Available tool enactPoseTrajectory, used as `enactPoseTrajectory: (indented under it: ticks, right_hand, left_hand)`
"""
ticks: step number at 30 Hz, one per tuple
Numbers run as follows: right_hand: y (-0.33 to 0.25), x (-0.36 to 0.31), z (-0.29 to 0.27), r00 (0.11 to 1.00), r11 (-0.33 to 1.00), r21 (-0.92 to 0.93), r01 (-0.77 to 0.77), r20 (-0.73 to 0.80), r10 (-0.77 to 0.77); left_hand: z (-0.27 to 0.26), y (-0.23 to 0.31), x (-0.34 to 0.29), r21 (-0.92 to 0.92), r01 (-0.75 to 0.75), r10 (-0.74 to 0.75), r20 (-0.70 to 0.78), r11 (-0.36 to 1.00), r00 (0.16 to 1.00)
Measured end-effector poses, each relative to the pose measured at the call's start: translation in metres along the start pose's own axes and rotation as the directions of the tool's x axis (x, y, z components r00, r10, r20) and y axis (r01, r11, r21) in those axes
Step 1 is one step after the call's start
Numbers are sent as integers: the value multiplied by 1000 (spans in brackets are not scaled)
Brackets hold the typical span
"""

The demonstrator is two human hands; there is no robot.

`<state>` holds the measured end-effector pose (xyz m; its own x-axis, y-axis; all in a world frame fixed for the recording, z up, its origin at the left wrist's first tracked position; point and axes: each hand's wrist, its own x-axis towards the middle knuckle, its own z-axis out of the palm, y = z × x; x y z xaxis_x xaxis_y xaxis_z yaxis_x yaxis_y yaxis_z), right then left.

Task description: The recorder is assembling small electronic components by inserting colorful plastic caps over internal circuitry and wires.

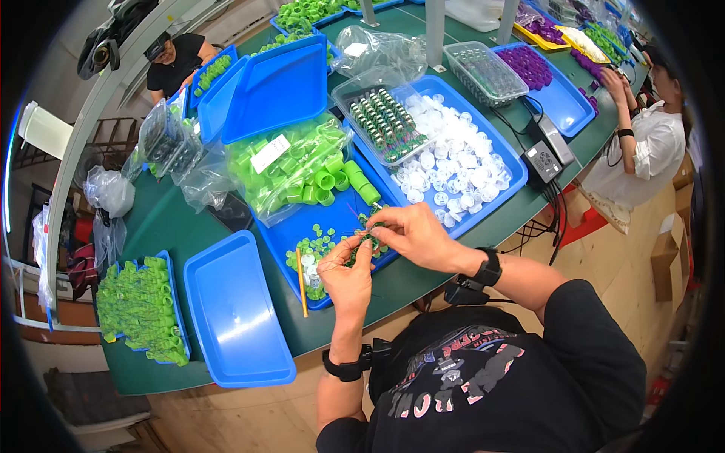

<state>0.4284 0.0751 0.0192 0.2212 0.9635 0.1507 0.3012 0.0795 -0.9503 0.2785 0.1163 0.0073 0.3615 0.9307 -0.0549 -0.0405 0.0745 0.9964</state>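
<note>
My left hand (349,273) and my right hand (417,235) meet over the near right side of a blue tray (276,240). The fingers of both are pinched round a small green part with thin wires (368,235), mostly hidden by the fingertips. Below them in the tray lie small translucent green and white pieces (316,245). A yellow stick (301,283) leans across the tray's near left edge. Just beyond my hands are bright green plastic cups (332,177), some spilling from a clear bag (264,162) and some stacked in a row.
White translucent caps (453,162) fill a blue tray at right, with a clear tub of wired modules (385,124) on it. An empty blue tray (238,309) and a tray of green cups (143,309) stand at left. Black power adapters (545,158) sit at the right edge. Two people work nearby.
</note>
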Motion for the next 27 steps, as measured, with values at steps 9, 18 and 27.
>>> enactPoseTrajectory:
  ticks: [9,18,27]
  right_hand:
    - [8,6,9,993,994,105,27,-115,-14]
    - [20,13,10,995,994,55,98,-20,-97]
    - [16,16,18,981,990,-76,116,-146,-126]
  left_hand:
    - [3,-1,4,-89,-70,64,-72,994,995]
    - [-4,7,6,-9,-6,6,87,1000,996]
    - [-2,-4,11,117,27,-24,-32,993,999]
